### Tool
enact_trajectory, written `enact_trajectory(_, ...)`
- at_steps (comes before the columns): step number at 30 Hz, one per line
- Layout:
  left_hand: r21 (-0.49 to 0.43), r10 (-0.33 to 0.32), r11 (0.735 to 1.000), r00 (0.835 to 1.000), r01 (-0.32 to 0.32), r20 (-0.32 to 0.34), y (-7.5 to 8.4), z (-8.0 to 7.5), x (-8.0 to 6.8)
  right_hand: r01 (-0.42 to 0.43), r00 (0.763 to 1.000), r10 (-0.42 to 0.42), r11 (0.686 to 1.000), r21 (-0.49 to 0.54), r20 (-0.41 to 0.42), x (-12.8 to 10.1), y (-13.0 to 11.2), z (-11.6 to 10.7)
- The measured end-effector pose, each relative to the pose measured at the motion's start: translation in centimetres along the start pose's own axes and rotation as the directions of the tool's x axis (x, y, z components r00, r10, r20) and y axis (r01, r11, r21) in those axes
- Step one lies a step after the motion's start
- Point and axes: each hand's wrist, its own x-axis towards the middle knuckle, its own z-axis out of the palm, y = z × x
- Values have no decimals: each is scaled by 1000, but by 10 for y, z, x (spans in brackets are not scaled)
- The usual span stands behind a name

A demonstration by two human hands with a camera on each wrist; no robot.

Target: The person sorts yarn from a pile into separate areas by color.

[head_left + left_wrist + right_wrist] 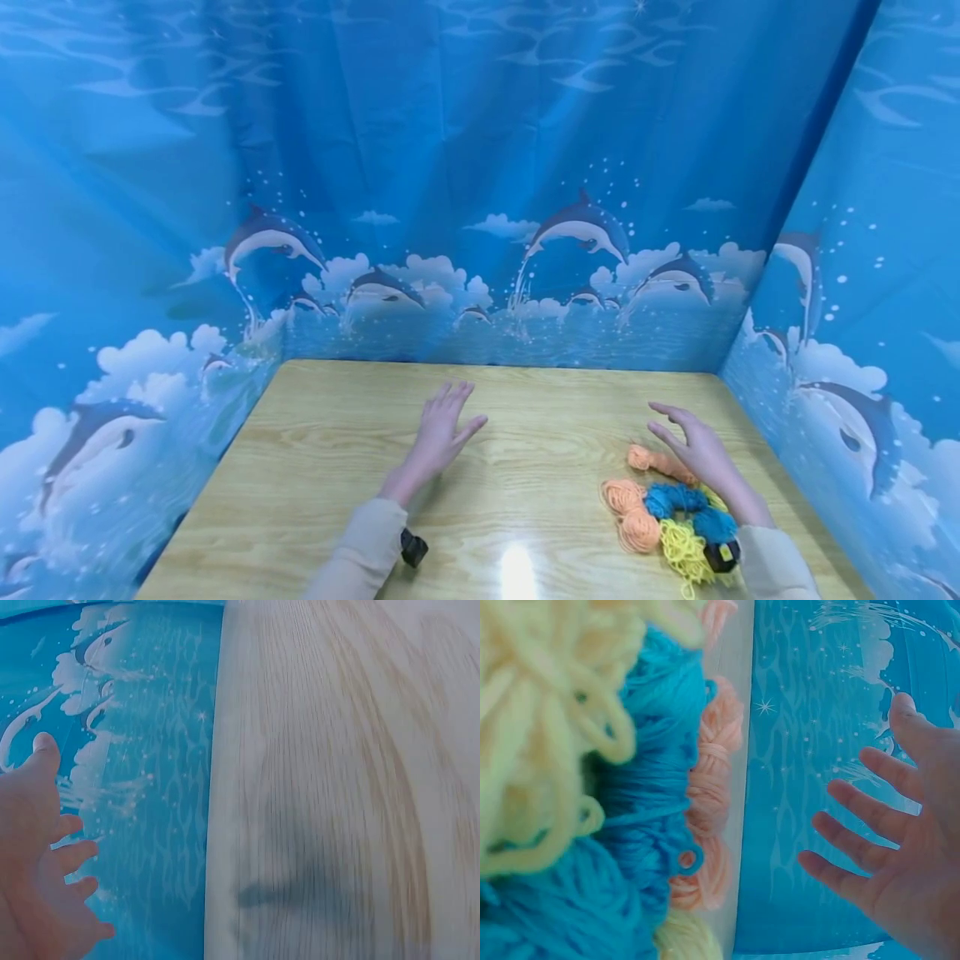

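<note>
My left hand (441,433) hovers over the left-middle of the wooden table, fingers extended and thumb spread, holding nothing. At the right side my right hand (703,454) is held above the far part of a yarn pile, its fingers spread and nothing between them. The pile has peach yarn (637,529), blue yarn (675,498) and yellow yarn (684,550), in loose balls and skeins. In the right wrist view, yellow yarn (540,735) and blue yarn (649,772) lie close to the camera, with the right hand (922,832) apart from them. Part of the pile is hidden by the right forearm.
The wooden table (300,467) bears the yarn at its right side. Blue dolphin-printed curtains (465,167) stand along its back, left and right edges. A black wrist camera (413,547) sits by the left sleeve, another black device (722,557) by the right sleeve.
</note>
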Motion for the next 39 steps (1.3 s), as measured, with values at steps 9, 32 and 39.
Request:
enact_trajectory(9, -98, -1, 995, 999, 5, 38, 15, 21, 9, 3, 1000, -4, 999, 52, 21, -4, 5, 3)
enact_trajectory(32, -409, -46, 905, 983, 116, 177, 69, 79, 14, 10, 994, -22, 994, 112, 103, -2, 19, 2)
enact_trajectory(39, -477, -27, 868, 973, 137, 230, 86, 97, 11, 20, 987, -35, 995, 98, 159, -1, 24, 1)
